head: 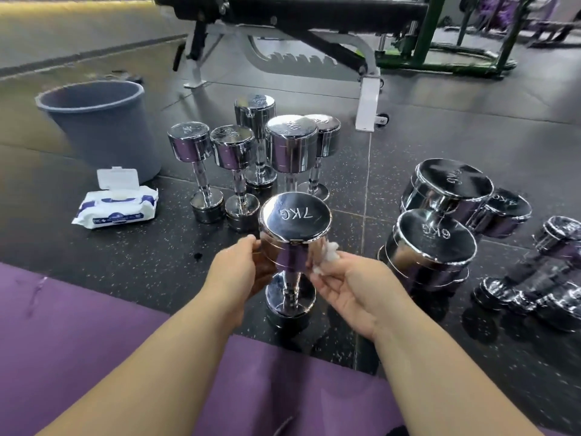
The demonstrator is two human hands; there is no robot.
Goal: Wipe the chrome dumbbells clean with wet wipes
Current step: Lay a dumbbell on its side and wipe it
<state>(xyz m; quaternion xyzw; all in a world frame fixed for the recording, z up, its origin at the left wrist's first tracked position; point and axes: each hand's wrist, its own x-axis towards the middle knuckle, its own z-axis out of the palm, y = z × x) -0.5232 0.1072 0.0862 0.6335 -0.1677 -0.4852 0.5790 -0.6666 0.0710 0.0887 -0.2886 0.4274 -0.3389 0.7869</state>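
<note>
- Head view, and here we are on the gym floor [408, 136]; the 7KG dumbbell [295, 221] stands upright on one end on the dark speckled rubber, right in front of the person, just past the edge of a purple mat [94, 341].
- Left hand [239, 272] is on the left side of the upper head; its fingers wrap round behind the chrome and the thumb lies on the near face, so it has a hold on the weight.
- Right hand [352, 284] comes in from the other side, palm turned up; its fingertips pinch a crumpled white wet wipe [327, 256] and press it against the right side of that same upper head.
- The lower head sits flat on the floor between the two wrists; the handle shows between them.
- Behind it, five more chrome dumbbells [251, 152] stand on end in a tight group; another cluster of dumbbells [440, 215] sits to the right, one marked 6KG; those at the far right edge are too blurred to read.
- To the left lies the pack of wipes [118, 206], lid flipped up, just in front of a grey bin [100, 127].
- Further back stands a weight bench [298, 26] with a white frame, well apart from the work.
</note>
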